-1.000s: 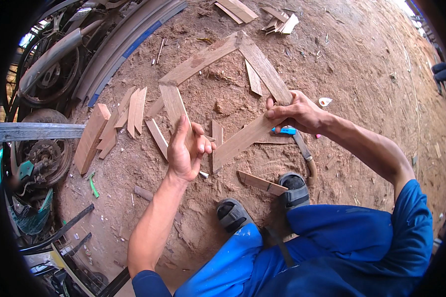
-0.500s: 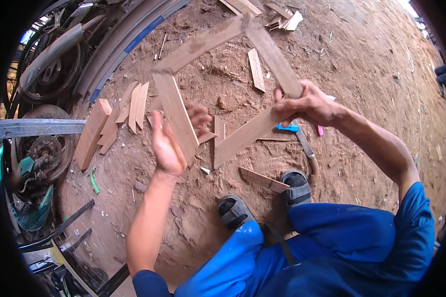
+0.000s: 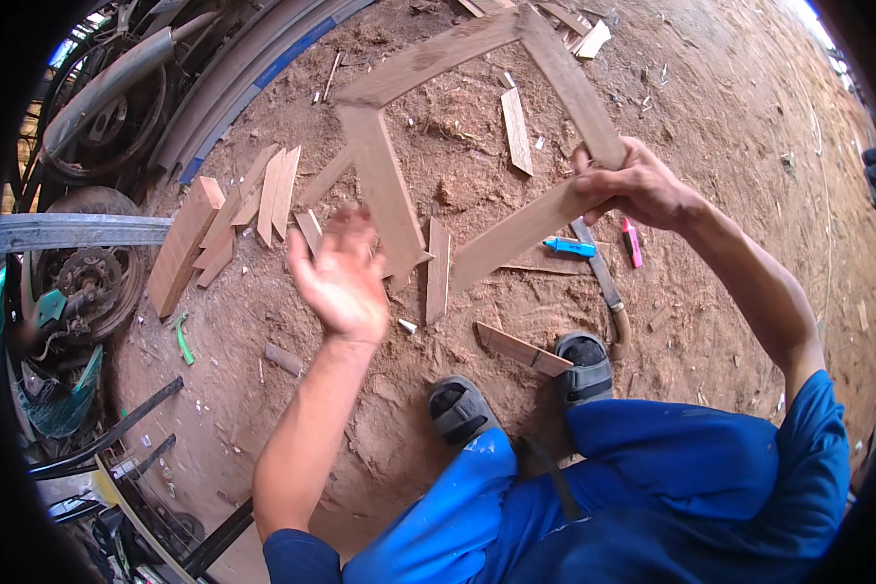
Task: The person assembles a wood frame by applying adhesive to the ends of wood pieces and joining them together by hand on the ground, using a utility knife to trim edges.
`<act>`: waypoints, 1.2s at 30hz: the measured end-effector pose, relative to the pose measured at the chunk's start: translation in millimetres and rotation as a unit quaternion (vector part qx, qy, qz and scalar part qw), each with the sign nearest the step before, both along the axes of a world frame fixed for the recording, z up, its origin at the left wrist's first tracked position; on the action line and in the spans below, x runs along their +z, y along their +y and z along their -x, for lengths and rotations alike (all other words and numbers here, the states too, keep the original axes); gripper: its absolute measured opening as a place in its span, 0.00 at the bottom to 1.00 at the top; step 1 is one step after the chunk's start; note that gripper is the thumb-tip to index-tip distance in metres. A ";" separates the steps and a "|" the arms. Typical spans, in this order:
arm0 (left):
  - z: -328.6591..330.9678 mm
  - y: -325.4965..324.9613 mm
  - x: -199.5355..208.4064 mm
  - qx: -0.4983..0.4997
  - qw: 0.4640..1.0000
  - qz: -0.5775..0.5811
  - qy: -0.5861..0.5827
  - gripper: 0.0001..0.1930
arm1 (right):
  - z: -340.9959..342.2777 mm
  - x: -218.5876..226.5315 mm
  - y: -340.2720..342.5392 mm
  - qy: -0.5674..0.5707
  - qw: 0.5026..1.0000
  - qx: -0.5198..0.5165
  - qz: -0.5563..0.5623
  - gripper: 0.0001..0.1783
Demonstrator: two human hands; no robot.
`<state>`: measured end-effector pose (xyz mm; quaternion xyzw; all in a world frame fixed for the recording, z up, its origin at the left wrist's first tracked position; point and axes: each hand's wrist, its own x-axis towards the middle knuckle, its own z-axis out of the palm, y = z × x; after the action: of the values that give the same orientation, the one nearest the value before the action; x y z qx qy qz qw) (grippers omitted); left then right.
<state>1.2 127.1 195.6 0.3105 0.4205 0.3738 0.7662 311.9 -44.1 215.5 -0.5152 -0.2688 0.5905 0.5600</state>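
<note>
The wooden frame [image 3: 436, 59] had been shifted upward and rightward in view since half a second before. The left hand [image 3: 341, 282] was held wide open, nothing gripped, beside its left slat [image 3: 386, 183]. Above the dirt [image 3: 720, 321], the frame's right corner was pinched by the right hand [image 3: 638, 187].

The right hand [image 3: 638, 185] and left hand [image 3: 341, 287] were bare. Behind the grip, up the arms, short blue sleeves [image 3: 816, 428] joined a dark blue shirt [image 3: 642, 553]. Below the grip, bright blue trousers [image 3: 676, 448] bore pale specks [image 3: 492, 450]; nearer it, dark grey sandals [image 3: 462, 413] had broad straps [image 3: 586, 383].
</note>
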 end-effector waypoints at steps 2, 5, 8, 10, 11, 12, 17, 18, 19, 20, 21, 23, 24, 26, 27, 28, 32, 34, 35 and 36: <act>20.7 28.4 0.9 0.049 0.997 -0.038 0.036 0.36 | -7.1 5.6 -6.5 -0.021 0.999 -0.028 0.011 0.10; 43.5 49.3 -9.2 0.110 0.990 -0.039 0.080 0.35 | -22.1 8.7 -17.5 -0.035 0.999 0.001 0.037 0.09; 20.1 31.9 -22.8 0.071 0.994 -0.053 0.063 0.36 | 4.2 -5.7 -6.5 0.002 0.998 0.068 0.004 0.08; -16.7 -8.6 -11.1 -0.019 0.993 0.116 -0.018 0.38 | 23.9 -12.5 1.8 0.038 0.997 0.064 0.018 0.08; -13.9 -1.6 -5.7 -0.007 0.997 0.076 0.002 0.38 | 15.1 -11.3 3.2 0.023 0.997 0.066 0.016 0.10; -6.9 5.1 -5.9 0.003 0.999 0.044 0.020 0.39 | 8.0 -7.6 0.0 0.018 0.999 0.050 0.014 0.10; 50.8 49.9 -16.7 0.120 0.987 -0.028 0.106 0.35 | -32.3 1.4 -31.0 -0.035 0.999 -0.001 0.040 0.10; 52.9 51.0 -18.1 0.142 0.982 -0.026 0.118 0.34 | -33.1 0.6 -35.0 -0.040 0.998 -0.002 0.055 0.10; 48.1 51.8 -8.5 0.165 0.977 -0.028 0.131 0.33 | -23.4 5.3 -30.6 -0.036 0.997 -0.010 0.075 0.10; 27.5 34.3 -9.9 0.146 0.979 -0.026 0.142 0.33 | -7.0 -3.1 -25.8 -0.002 0.998 0.019 0.064 0.11; 7.7 18.7 -23.6 0.095 0.991 -0.023 0.096 0.35 | 13.1 -14.6 -18.5 0.033 0.997 0.052 0.049 0.11; -17.9 -4.4 -30.7 0.013 0.997 -0.035 0.073 0.38 | 18.7 -12.3 -9.0 0.055 0.995 0.037 0.070 0.10; -16.9 2.5 -40.4 0.055 0.996 -0.009 0.063 0.39 | 13.2 -9.8 -3.9 0.046 0.996 0.036 0.063 0.10; -17.9 9.1 -19.6 0.016 0.998 0.011 0.058 0.39 | -7.8 -14.6 -27.4 0.019 0.996 0.015 0.091 0.10; -10.7 18.0 -14.7 0.045 0.995 -0.005 0.093 0.37 | -14.7 -14.8 -36.3 0.041 0.998 0.004 0.054 0.10; 6.0 28.0 -20.9 0.073 0.991 -0.009 0.112 0.35 | -17.2 -13.3 -36.7 0.019 0.997 -0.012 0.071 0.10; 0.9 18.3 -57.7 0.097 0.986 -0.013 0.132 0.36 | 0.5 -22.2 -32.1 0.021 0.993 0.001 0.114 0.11; -25.1 -11.7 -26.4 -0.119 0.985 0.114 0.040 0.47 | 15.5 -29.4 -18.3 0.071 0.990 0.042 0.112 0.11; -24.8 -12.4 -32.6 -0.118 0.990 0.063 0.048 0.48 | 10.0 -33.4 -22.4 0.098 0.988 0.036 0.118 0.14; -21.3 -9.9 -41.7 -0.113 0.992 0.009 0.055 0.49 | 8.1 -28.9 -20.3 0.095 0.986 0.056 0.121 0.15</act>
<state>22.5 117.3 154.0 0.3690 0.4273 0.2633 0.7823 303.8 -64.4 186.7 -0.5050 -0.1690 0.6955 0.4825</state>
